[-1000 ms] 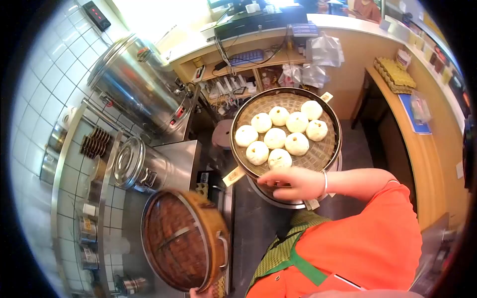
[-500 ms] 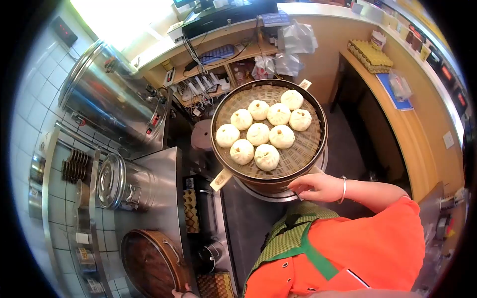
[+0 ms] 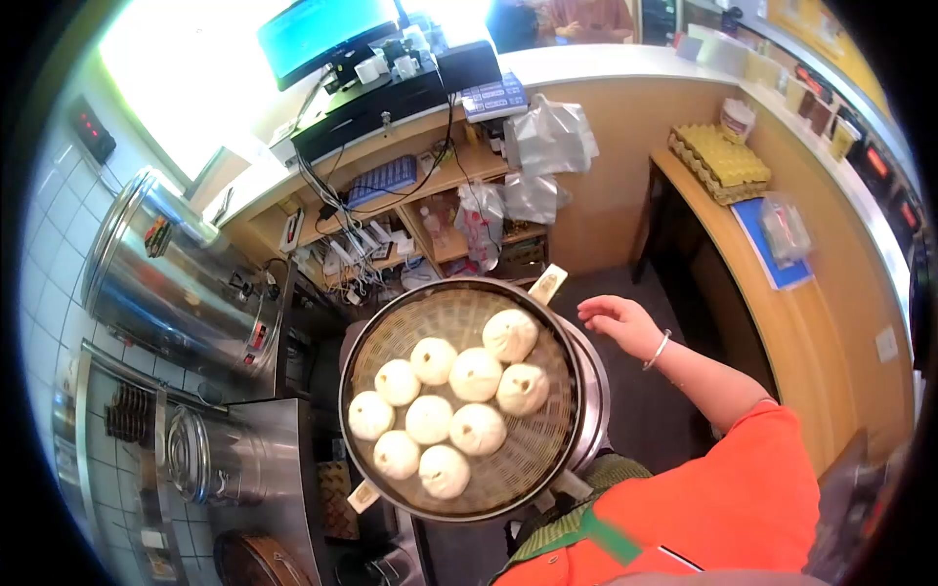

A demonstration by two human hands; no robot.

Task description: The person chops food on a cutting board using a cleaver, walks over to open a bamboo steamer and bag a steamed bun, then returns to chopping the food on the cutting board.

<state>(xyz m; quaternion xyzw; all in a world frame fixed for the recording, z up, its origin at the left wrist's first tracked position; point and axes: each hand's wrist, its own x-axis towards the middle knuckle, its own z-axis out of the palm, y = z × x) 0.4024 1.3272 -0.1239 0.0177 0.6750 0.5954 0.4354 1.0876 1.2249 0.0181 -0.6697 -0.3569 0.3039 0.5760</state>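
Note:
Several white buns (image 3: 428,420) sit on the woven mat of a round steamer basket (image 3: 410,327) with pale wooden handles. My right hand (image 3: 622,325) is raised beside the basket's right edge, holding nothing, its fingers stretched toward the upper handle (image 3: 547,284) without touching it. A bracelet (image 3: 657,350) is round that wrist. My left hand is out of view. At the lower left, a brown round lid (image 3: 256,561) lies on the steel counter, partly cut off by the frame.
On the left stand a tall metal boiler (image 3: 181,273) and a lidded steel pot (image 3: 210,454). Ahead are shelves with cables (image 3: 366,249), a monitor (image 3: 322,37) and hanging plastic bags (image 3: 549,137). Yellow egg trays (image 3: 721,164) rest on the right-hand wooden counter (image 3: 811,361).
The view has swung, bringing the basket lower and nearer. My right hand has moved from its front edge to its right side. My left hand, earlier at the lid's edge, has gone from view.

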